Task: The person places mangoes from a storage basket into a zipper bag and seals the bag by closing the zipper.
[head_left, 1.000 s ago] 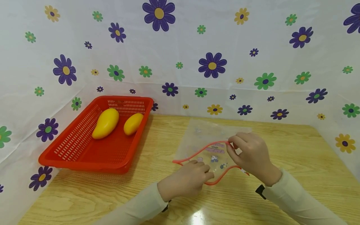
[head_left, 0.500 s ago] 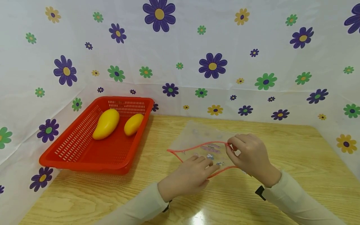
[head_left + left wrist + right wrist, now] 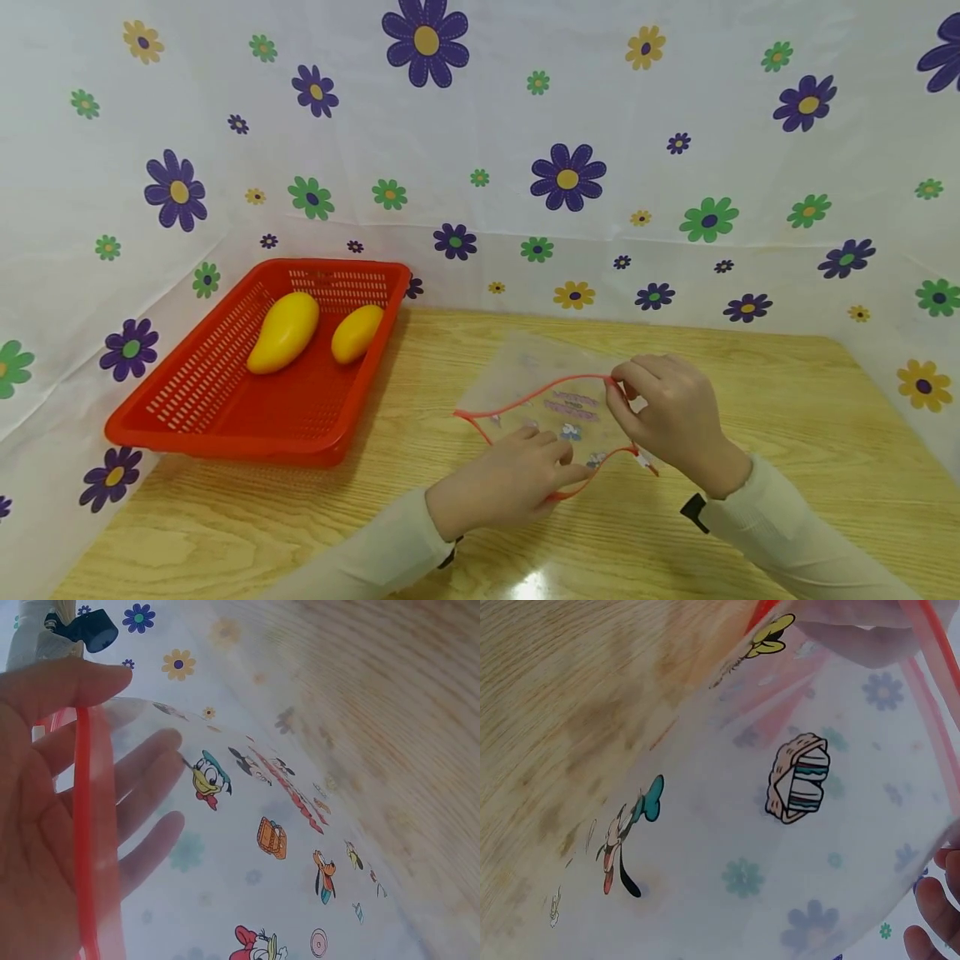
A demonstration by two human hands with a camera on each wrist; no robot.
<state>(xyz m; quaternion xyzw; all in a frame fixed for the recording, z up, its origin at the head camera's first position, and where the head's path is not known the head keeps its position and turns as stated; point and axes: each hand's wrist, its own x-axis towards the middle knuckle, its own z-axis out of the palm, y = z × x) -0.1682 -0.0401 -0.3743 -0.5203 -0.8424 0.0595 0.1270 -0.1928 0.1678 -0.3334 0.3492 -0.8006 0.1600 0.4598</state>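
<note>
With my right hand (image 3: 667, 408) I am pinching the far red edge (image 3: 555, 386) of a clear printed bag (image 3: 573, 408) between the thumb and the fingers. My left hand (image 3: 510, 479) is resting at the near red edge (image 3: 573, 493) with the thumb and the fingers standing apart; in the left wrist view the red edge is crossing the palm and the fingers are showing behind the plastic. The bag is lying between my hands and beyond them, its far part on the surface (image 3: 787, 400). A gap is showing between the two edges, so I am judging that the parting of the mouth is mostly done. It is narrowing to a corner beyond my left hand, so some spreading is perhaps left. A small white slider (image 3: 645, 461) is hanging just below my right hand. I am seeing no object inside the bag. Well to the left of my hands, a red basket (image 3: 225, 446) is holding a larger yellow fruit (image 3: 285, 332) and a smaller yellow fruit (image 3: 356, 333), both untouched.
</note>
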